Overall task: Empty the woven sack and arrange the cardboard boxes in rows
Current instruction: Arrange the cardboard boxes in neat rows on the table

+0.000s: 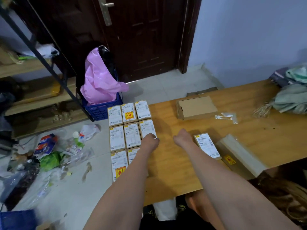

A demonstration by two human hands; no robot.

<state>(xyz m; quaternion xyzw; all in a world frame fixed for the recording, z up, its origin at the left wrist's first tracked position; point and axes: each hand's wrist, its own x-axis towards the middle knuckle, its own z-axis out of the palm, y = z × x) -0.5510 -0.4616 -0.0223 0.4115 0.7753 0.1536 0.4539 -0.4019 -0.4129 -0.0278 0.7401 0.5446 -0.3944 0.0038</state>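
Several small cardboard boxes (pixel 132 137) with white shipping labels lie in three rows at the left edge of the wooden table (pixel 174 163). My left hand (pixel 150 140) rests on the near corner of the right box in the middle row (pixel 147 128), fingers curled over it. To its right, my right hand (pixel 181 138) hovers over bare table with its fingers curled under and nothing visible in it. One more labelled box (pixel 207 146) lies loose beside my right forearm. A pale green woven sack (pixel 290 100) with frayed strands is crumpled at the table's far right.
A flat brown box (pixel 196 107) and a taped larger box (pixel 239 153) also lie on the table. A blue crate (pixel 99 110) with a pink bag stands by the dark door (pixel 141 39). Litter (pixel 49 155) covers the floor left, beside a shelf rack (pixel 41 97).
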